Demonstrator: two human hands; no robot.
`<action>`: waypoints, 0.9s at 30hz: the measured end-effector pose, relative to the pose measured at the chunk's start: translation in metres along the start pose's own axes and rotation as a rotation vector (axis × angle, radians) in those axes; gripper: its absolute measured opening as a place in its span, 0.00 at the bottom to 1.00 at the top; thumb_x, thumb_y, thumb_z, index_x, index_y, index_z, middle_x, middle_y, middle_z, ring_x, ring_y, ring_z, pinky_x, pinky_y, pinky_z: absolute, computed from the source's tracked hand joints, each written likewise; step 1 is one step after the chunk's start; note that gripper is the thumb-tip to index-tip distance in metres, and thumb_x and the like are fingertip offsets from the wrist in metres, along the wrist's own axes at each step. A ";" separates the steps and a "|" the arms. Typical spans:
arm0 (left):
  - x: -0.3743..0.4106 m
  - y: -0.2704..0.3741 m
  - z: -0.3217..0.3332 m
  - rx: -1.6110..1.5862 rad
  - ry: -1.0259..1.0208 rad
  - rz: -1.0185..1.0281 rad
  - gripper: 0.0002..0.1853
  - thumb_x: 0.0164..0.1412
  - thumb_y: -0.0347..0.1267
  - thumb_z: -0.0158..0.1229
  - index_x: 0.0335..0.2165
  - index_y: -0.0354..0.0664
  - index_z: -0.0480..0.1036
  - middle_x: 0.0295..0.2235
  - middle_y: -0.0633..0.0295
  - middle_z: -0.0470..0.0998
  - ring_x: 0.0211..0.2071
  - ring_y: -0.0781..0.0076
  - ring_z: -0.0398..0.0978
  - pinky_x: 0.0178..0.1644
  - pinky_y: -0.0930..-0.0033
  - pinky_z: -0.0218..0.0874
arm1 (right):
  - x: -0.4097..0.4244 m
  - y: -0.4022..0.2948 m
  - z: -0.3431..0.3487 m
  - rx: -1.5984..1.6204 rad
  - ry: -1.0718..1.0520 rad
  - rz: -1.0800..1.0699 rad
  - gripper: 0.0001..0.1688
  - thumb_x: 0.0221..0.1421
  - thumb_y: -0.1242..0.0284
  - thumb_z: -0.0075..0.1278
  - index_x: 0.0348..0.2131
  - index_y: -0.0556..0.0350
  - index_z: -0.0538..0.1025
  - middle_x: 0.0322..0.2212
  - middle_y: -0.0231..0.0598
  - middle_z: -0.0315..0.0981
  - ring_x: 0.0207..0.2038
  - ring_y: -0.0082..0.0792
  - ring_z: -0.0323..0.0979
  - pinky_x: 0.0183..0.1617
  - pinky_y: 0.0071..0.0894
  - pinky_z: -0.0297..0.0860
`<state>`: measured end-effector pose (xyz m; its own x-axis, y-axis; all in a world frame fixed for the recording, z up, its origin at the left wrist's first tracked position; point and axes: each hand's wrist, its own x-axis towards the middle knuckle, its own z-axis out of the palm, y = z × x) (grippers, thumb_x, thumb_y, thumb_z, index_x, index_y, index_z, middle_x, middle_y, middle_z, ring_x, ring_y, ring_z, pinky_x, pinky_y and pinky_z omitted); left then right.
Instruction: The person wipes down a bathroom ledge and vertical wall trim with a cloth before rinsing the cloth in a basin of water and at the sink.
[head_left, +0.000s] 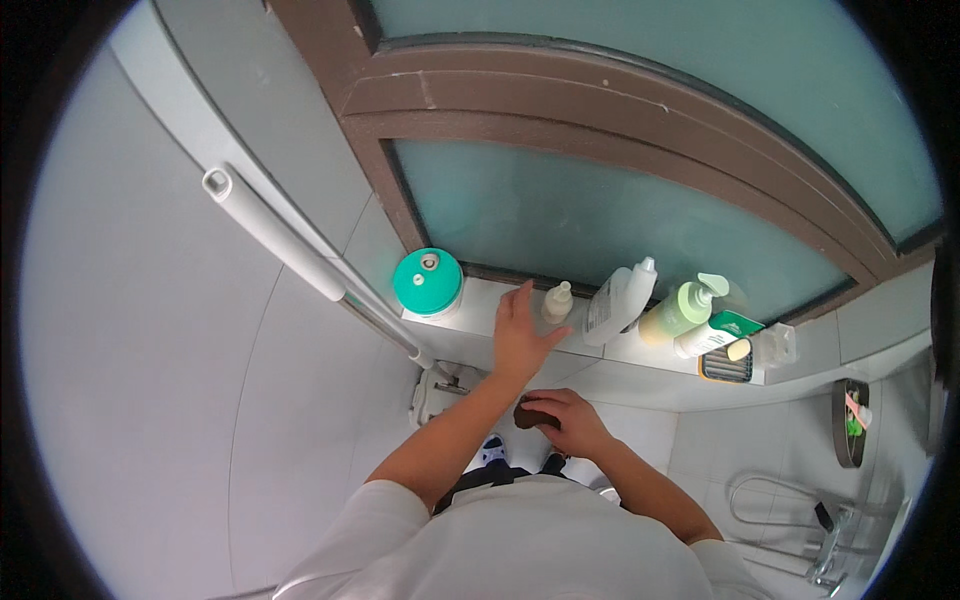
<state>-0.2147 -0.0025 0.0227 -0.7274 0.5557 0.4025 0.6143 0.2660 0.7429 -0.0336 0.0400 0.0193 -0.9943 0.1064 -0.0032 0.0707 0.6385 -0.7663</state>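
My left hand (523, 334) reaches over the white window ledge (480, 294) with fingers apart and nothing in it. Just right of it stands a small whitish bottle (557, 303); touching cannot be made out. Lower down, my right hand (574, 421) grips a dark brown object (534, 415), whose kind is unclear. A round container with a teal lid (428, 281) sits at the ledge's left end. To the right are a white bottle with a nozzle cap (619, 301), a pale green pump bottle (676, 311) and a white tube with a green cap (716, 334).
A long white pole (277, 236) leans at the left, its flat head (435, 394) low near the wall. A ridged soap dish (726, 365) is at the ledge's right. Farther right are a wall caddy (850, 424) and a metal shower mixer (829, 544). Brown-framed frosted glass (570, 214) backs the ledge.
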 end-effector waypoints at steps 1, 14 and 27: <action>-0.014 -0.004 -0.008 -0.056 0.040 -0.046 0.42 0.47 0.36 0.74 0.56 0.35 0.62 0.50 0.48 0.68 0.51 0.52 0.68 0.52 0.56 0.64 | -0.001 0.000 -0.003 0.021 -0.001 -0.005 0.28 0.47 0.77 0.58 0.50 0.46 0.76 0.55 0.36 0.71 0.54 0.47 0.68 0.59 0.42 0.67; -0.012 -0.086 -0.069 -0.033 0.446 -0.468 0.58 0.42 0.37 0.77 0.64 0.33 0.51 0.61 0.42 0.61 0.63 0.45 0.57 0.66 0.51 0.50 | 0.038 -0.010 -0.011 0.227 -0.023 -0.026 0.27 0.50 0.77 0.59 0.51 0.45 0.76 0.55 0.38 0.71 0.55 0.44 0.70 0.60 0.41 0.67; 0.003 -0.089 -0.049 0.103 0.651 -0.506 0.53 0.32 0.38 0.80 0.58 0.40 0.62 0.52 0.50 0.71 0.55 0.43 0.64 0.61 0.49 0.52 | 0.094 -0.027 -0.009 -0.014 0.304 0.014 0.27 0.53 0.73 0.58 0.54 0.46 0.74 0.60 0.48 0.57 0.56 0.52 0.65 0.60 0.46 0.65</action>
<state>-0.2869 -0.0630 -0.0159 -0.9354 -0.2090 0.2852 0.1672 0.4493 0.8776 -0.1279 0.0399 0.0456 -0.9241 0.3372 0.1799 0.0877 0.6452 -0.7589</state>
